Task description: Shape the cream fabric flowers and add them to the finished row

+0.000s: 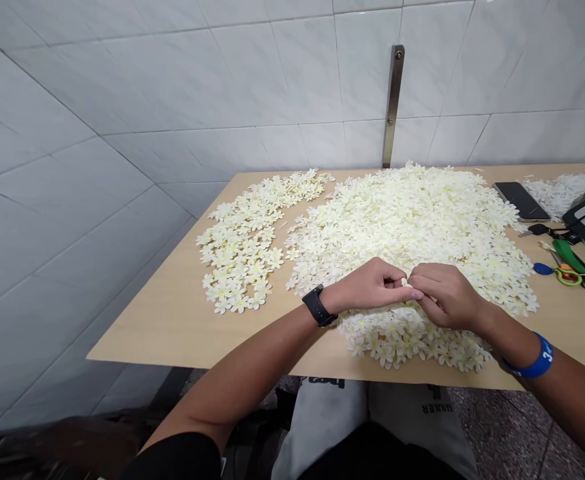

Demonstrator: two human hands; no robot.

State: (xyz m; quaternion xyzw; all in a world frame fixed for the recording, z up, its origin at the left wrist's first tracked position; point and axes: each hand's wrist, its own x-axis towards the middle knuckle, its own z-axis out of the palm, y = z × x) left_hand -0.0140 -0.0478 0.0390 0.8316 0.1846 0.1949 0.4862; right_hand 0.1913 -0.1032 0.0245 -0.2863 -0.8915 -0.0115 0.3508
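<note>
One pale piece is pinched between left hand and right hand.

Dark Above, Pale Below

From where I stand, I see a short black sleeve at the near left, ending above the elbow. Black fabric also shows at the near middle, over light grey trousers. Dark lettering marks the right trouser leg, too hard to read; a darker print on the left leg is partly hidden. The left hand and right hand are bare. A black watch circles the left wrist; farther right, a bright blue wristband carries a white "3".
</note>
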